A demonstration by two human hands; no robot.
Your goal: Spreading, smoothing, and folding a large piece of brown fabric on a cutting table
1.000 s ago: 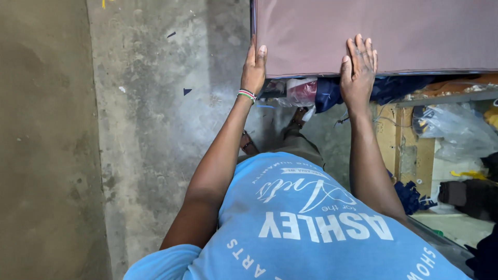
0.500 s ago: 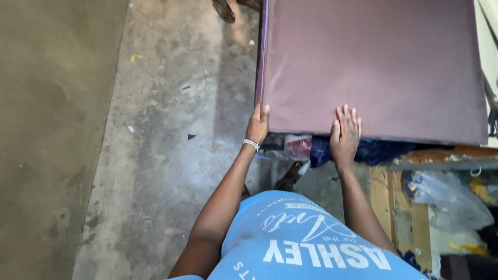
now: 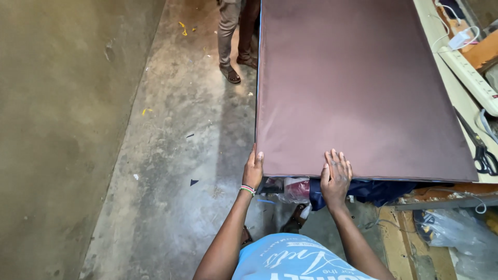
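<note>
Brown fabric-covered panel (image 3: 358,88) is what we've got both hands on. Our left hand (image 3: 253,171) wraps its near left corner, thumb on top, so that grip is closed on the edge. Our right hand (image 3: 336,173) just lies flat and open on the near edge. It's resting on the bench (image 3: 441,62), with scissors (image 3: 480,148) and a white power strip (image 3: 469,72) to the right. Someone's legs (image 3: 236,36) stand on the concrete floor (image 3: 171,155).

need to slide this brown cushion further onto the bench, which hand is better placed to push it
Probably the right hand: it lies flat on top of the brown cushion, near its front edge. The left hand only grips the near left corner, so it suits steering.
</note>
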